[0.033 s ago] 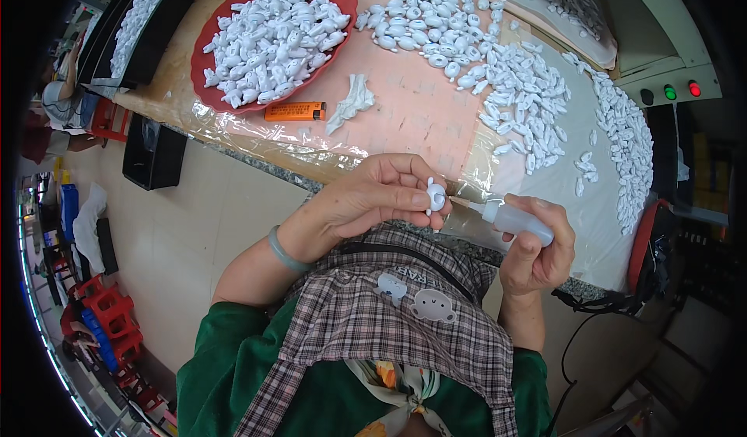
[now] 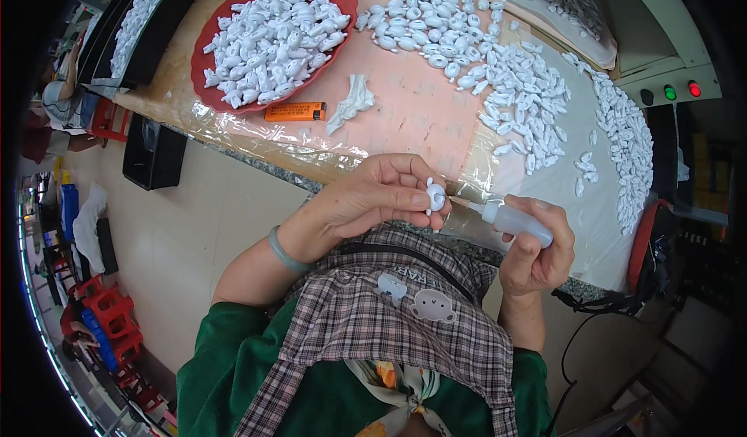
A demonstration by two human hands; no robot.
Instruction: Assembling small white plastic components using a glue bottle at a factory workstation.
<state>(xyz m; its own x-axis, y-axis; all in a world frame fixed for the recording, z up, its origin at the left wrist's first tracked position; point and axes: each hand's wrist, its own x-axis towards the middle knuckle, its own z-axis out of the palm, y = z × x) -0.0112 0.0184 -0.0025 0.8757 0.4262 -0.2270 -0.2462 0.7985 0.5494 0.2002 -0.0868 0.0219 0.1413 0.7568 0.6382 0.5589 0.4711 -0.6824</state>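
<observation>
Your left hand [image 2: 389,196] pinches a small, rounded white plastic figure [image 2: 435,196] between the thumb and fingers, with a grey mark showing on its right side. Your right hand [image 2: 541,242] is closed around a translucent white squeeze bottle [image 2: 517,223], whose thin, tan nozzle [image 2: 461,201] points left at the figure; you cannot tell whether the tip touches it.

Measured from the round, scalloped red plastic bowl [image 2: 348,5], the figure is to the right and nearer to you, and the bottle is farther right. That bowl is heaped with white plastic pieces [image 2: 272,40]. Just beside it, on your side, lies a flat orange oblong [image 2: 295,112] with dark printing. A crumpled white cloth or tissue [image 2: 352,102] rests on the pink table covering [image 2: 420,118], right of the bowl and nearer you. Oval white pieces [image 2: 428,24] spread to the bowl's right; slimmer white pieces [image 2: 529,102] lie farther right, well apart from it.
</observation>
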